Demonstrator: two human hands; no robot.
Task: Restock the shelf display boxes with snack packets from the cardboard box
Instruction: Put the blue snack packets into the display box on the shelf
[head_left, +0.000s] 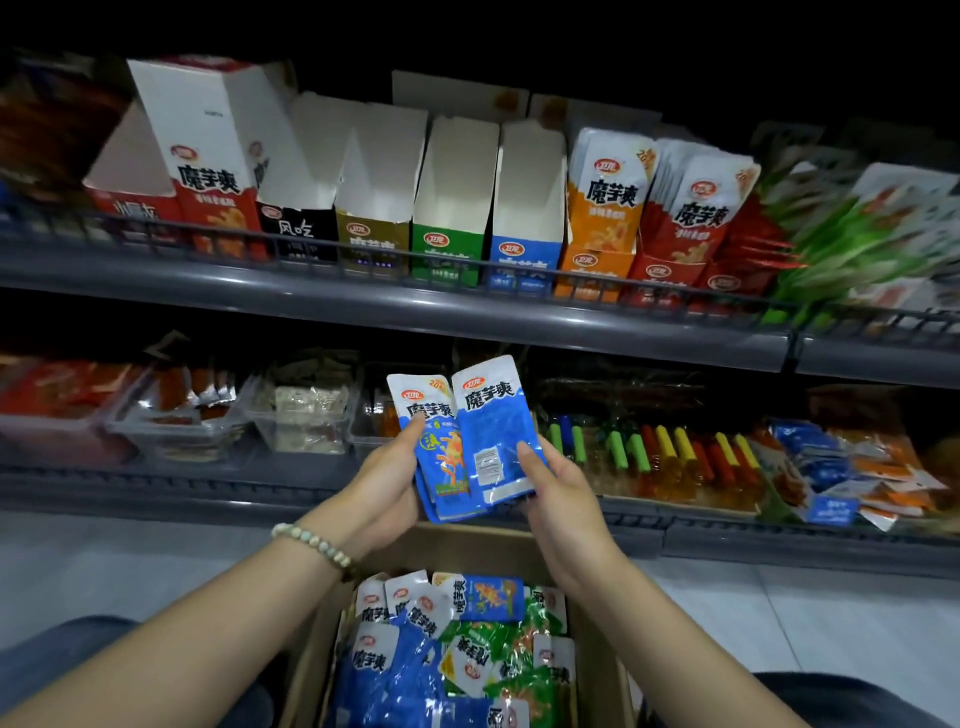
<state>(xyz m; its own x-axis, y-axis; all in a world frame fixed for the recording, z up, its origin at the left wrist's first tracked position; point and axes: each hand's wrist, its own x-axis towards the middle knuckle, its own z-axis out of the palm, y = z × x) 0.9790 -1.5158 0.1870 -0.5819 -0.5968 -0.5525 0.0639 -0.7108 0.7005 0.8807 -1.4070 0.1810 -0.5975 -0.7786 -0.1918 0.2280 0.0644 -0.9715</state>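
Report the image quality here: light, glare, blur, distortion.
Head view: dim overall, black toward the top corners; the held blue packets are lit and sharp; glare glints on the clear tubs; the green packets at far right smear with blur; the upper shelf edge bows from wide-angle distortion.

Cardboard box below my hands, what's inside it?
Loose blue snack packets and green snack packets fill the cardboard box. Whatever lies under that top layer, and the box bottom, is covered.

A shop: above the gripped blue packets (493, 431), a grey shelf (363, 301) lines up branded display boxes (447, 254) behind a wire rail (130, 231); beside the grip, trays (306, 415) of wrapped snacks; below, a cardboard box (467, 545).
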